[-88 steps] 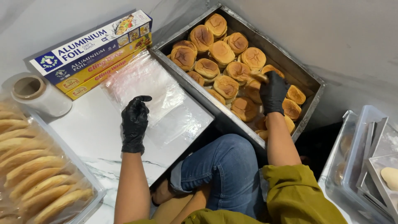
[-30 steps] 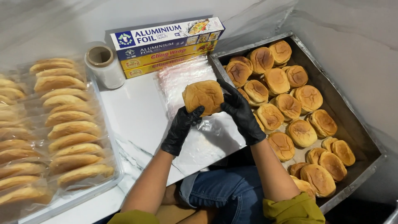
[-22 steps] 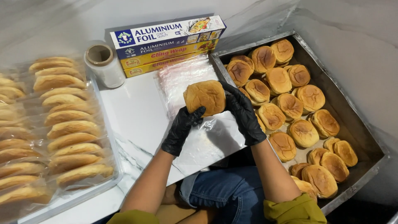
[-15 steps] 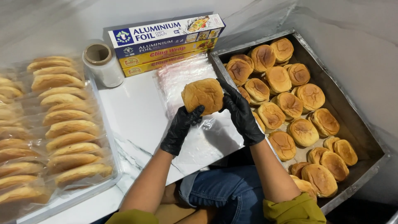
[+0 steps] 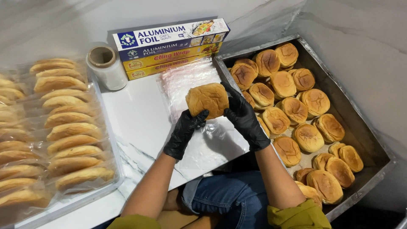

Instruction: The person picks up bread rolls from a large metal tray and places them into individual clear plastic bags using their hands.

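Observation:
Both my hands wear black gloves and hold one golden bun [image 5: 207,100] above a stack of clear plastic bags [image 5: 186,80] on the white marble board [image 5: 135,123]. My left hand [image 5: 184,131] grips the bun from below on its left side. My right hand [image 5: 243,118] cups its right edge. To the right, a metal tray [image 5: 360,140] is filled with several more round buns [image 5: 296,110].
At the left a clear tray [image 5: 108,186] holds rows of bagged buns [image 5: 70,127]. A roll of cling film [image 5: 106,68] and stacked boxes of foil and wrap [image 5: 169,46] stand at the back. My knees in jeans [image 5: 229,199] are below the board.
Earlier my right hand was in the metal tray and my left lay on the bags. A bun has since been lifted, and over the last second both hands hold it nearly still.

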